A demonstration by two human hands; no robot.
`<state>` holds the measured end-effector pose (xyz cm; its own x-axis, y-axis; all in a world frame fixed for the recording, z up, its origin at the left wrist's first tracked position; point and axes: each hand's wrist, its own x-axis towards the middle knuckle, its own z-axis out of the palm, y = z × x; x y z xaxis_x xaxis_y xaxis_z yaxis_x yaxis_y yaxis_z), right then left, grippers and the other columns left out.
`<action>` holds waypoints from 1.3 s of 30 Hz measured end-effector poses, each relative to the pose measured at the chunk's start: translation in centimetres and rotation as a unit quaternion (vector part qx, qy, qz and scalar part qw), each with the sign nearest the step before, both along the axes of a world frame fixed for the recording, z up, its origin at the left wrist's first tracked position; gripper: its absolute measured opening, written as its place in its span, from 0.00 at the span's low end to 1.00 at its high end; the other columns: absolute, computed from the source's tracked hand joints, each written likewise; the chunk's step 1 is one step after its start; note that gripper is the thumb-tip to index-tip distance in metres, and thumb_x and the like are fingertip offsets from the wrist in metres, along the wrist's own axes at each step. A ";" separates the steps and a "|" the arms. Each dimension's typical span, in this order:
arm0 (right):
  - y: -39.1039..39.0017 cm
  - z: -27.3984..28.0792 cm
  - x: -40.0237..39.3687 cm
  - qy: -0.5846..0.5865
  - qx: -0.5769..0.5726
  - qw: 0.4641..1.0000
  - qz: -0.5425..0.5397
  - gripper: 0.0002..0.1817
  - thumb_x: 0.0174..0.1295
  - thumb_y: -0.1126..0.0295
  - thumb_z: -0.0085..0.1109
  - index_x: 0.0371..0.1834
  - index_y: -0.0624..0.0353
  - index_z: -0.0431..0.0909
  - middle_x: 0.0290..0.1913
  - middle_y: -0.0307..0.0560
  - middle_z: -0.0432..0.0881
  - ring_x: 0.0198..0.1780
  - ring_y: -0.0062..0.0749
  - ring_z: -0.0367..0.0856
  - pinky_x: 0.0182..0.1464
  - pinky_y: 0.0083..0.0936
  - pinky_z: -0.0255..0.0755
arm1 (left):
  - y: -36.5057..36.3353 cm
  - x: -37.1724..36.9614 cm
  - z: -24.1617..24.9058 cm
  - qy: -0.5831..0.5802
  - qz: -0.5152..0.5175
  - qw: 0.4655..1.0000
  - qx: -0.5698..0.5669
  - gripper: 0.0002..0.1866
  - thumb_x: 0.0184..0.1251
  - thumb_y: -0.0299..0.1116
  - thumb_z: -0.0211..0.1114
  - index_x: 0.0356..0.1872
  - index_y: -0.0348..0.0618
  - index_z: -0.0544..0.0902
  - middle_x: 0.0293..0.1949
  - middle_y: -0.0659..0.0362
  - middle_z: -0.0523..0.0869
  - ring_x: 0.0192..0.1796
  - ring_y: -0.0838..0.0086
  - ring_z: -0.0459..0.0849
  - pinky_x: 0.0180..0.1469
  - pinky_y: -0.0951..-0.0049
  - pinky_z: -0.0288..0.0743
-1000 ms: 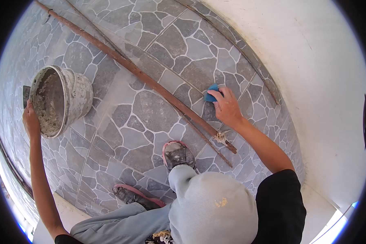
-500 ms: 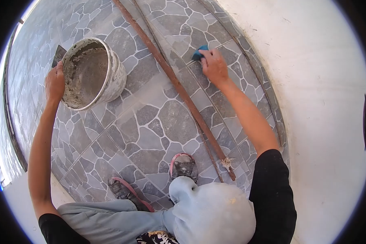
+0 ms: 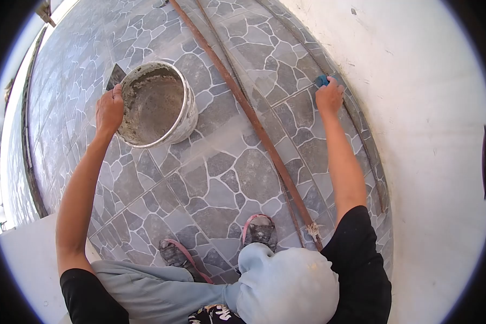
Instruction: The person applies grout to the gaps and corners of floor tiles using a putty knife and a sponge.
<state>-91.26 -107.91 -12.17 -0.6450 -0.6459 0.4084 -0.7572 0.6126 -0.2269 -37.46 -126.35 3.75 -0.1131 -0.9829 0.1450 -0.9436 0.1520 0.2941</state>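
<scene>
My left hand (image 3: 110, 109) is closed at the near-left rim of a mortar-smeared bucket (image 3: 184, 116). From its fingers sticks up the flat grey blade of a putty knife (image 3: 116, 75); its handle is hidden by the hand. Inside the bucket lies grey-brown wet mix (image 3: 155, 102). Over on the right, my right hand (image 3: 330, 98) grips a bunched blue cloth or sponge (image 3: 322, 81) against the stone-patterned tile floor (image 3: 254, 167), close to a thin rebar rod (image 3: 356, 116) near the wall's foot.
A rusty pipe (image 3: 259, 127) runs diagonally across the floor between my hands, with pale fibres tied near its close end. Another rebar rod (image 3: 221, 46) lies alongside it. A white wall (image 3: 426, 135) borders the right. My shoes (image 3: 260, 232) stand on the tiles below.
My right hand has moved the blue cloth rightward over the tiles, toward the rebar by the wall. My left hand stays at the bucket rim with the putty knife. The whole view has shifted.
</scene>
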 end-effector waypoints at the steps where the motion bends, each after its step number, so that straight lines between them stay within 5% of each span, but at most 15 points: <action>1: 0.8 -0.6 1.4 -0.005 -0.010 0.999 0.035 0.19 0.63 0.71 0.61 0.59 0.53 0.79 0.50 0.59 0.78 0.53 0.56 0.79 0.55 0.45 0.75 | -0.2 -0.2 0.0 0.001 -0.003 1.000 -0.004 0.30 0.82 0.52 0.46 0.40 0.32 0.86 0.43 0.35 0.87 0.50 0.37 0.82 0.55 0.44 0.70; 2: 1.3 -0.3 3.0 -0.008 -0.022 0.997 0.072 0.20 0.64 0.71 0.61 0.60 0.53 0.79 0.50 0.59 0.78 0.53 0.56 0.79 0.55 0.46 0.75 | -0.1 -0.3 0.3 0.019 0.000 1.000 0.013 0.30 0.81 0.52 0.46 0.40 0.33 0.86 0.44 0.35 0.87 0.52 0.37 0.82 0.56 0.43 0.70; 5: 5.8 5.6 13.7 -0.268 -0.056 0.924 0.266 0.18 0.61 0.70 0.62 0.56 0.58 0.80 0.48 0.60 0.78 0.49 0.57 0.81 0.53 0.46 0.76 | 0.5 -0.6 0.9 0.029 0.015 0.999 0.024 0.30 0.81 0.52 0.46 0.41 0.33 0.87 0.46 0.35 0.87 0.54 0.37 0.82 0.58 0.44 0.71; 10: 13.6 8.4 26.9 -0.288 0.044 0.873 0.392 0.25 0.61 0.60 0.70 0.60 0.56 0.79 0.50 0.56 0.76 0.54 0.54 0.77 0.55 0.45 0.74 | -0.3 0.1 0.0 0.002 -0.014 1.000 0.008 0.30 0.82 0.53 0.45 0.42 0.35 0.87 0.46 0.36 0.87 0.54 0.37 0.82 0.58 0.44 0.71; 14: 15.5 8.7 23.9 -0.252 -0.033 0.936 0.244 0.33 0.58 0.52 0.74 0.60 0.63 0.76 0.54 0.58 0.77 0.60 0.56 0.73 0.63 0.49 0.67 | -0.3 0.3 -0.1 0.002 -0.032 0.999 0.011 0.30 0.82 0.52 0.44 0.41 0.35 0.87 0.46 0.36 0.87 0.53 0.37 0.82 0.58 0.44 0.71; 16: 17.4 6.9 20.1 -0.220 0.095 0.964 0.117 0.31 0.57 0.53 0.74 0.57 0.63 0.77 0.56 0.61 0.78 0.60 0.57 0.75 0.61 0.49 0.70 | 0.0 0.1 -0.1 0.011 -0.013 1.000 0.006 0.30 0.82 0.52 0.44 0.42 0.35 0.87 0.45 0.36 0.87 0.53 0.38 0.82 0.58 0.44 0.71; 20: 20.6 6.2 18.3 -0.310 0.275 0.900 0.133 0.29 0.55 0.56 0.75 0.54 0.62 0.77 0.53 0.59 0.82 0.48 0.59 0.84 0.50 0.50 0.78 | 0.7 -0.4 0.8 0.022 0.015 1.000 0.007 0.30 0.82 0.51 0.44 0.42 0.35 0.88 0.45 0.37 0.87 0.53 0.38 0.83 0.58 0.44 0.72; 26: 20.6 9.5 24.4 -0.291 0.195 0.916 0.194 0.23 0.58 0.54 0.74 0.45 0.60 0.78 0.44 0.56 0.83 0.45 0.57 0.84 0.48 0.47 0.78 | 0.8 -0.2 1.1 0.018 -0.008 0.999 0.030 0.29 0.82 0.50 0.45 0.41 0.36 0.88 0.45 0.38 0.88 0.52 0.39 0.83 0.57 0.45 0.73; 32: 21.1 5.0 21.7 -0.355 0.118 0.910 0.177 0.17 0.63 0.58 0.70 0.45 0.58 0.77 0.45 0.56 0.82 0.44 0.57 0.83 0.45 0.48 0.78 | 1.0 -0.8 1.7 0.027 0.008 0.999 0.046 0.29 0.82 0.51 0.45 0.40 0.36 0.88 0.44 0.38 0.88 0.52 0.39 0.83 0.57 0.44 0.72; 35: 20.9 4.1 20.7 -0.254 0.115 0.951 0.129 0.16 0.63 0.59 0.70 0.41 0.59 0.78 0.40 0.56 0.82 0.44 0.57 0.83 0.45 0.49 0.77 | 0.6 -0.6 1.1 0.032 0.000 0.999 0.040 0.29 0.82 0.51 0.45 0.40 0.37 0.88 0.44 0.38 0.88 0.52 0.39 0.83 0.57 0.45 0.73; 39: 20.8 4.8 19.5 -0.273 0.169 0.938 0.132 0.14 0.65 0.60 0.67 0.38 0.60 0.78 0.38 0.56 0.83 0.43 0.59 0.84 0.45 0.50 0.77 | 0.4 -0.2 0.6 0.017 0.000 0.999 0.028 0.28 0.81 0.51 0.46 0.42 0.37 0.88 0.44 0.38 0.88 0.52 0.40 0.83 0.57 0.45 0.72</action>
